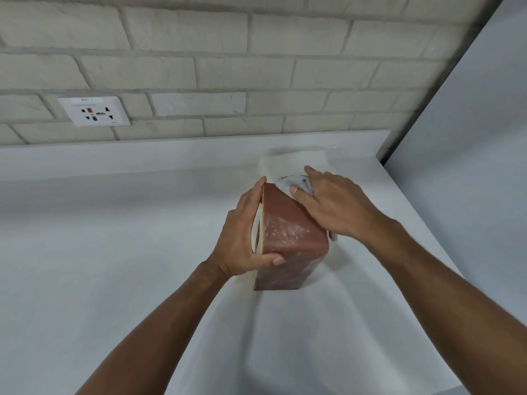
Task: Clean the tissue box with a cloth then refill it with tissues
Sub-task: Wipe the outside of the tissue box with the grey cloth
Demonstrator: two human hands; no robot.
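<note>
**Tissue box (288, 238) getting a wipe-down on the counter**

Head cam: the reddish-brown box is standing tipped up on the white counter (114, 252), right of centre, with its cream face turned to your left. Your left hand (242, 238) is gripping it from that side, fingers wrapping over the far top edge and thumb hooking onto the near face. Your right hand (339, 206) is lying pretty flat on the box's upper right side, fingers straight, pressing the white cloth (288, 183) against it; a bit of cloth is poking out by your thumb. Just behind the box something soft and white (296, 158) is sitting, too blurry to tell what. A wall socket (94, 111) is showing on the brick wall (256, 67).
</note>
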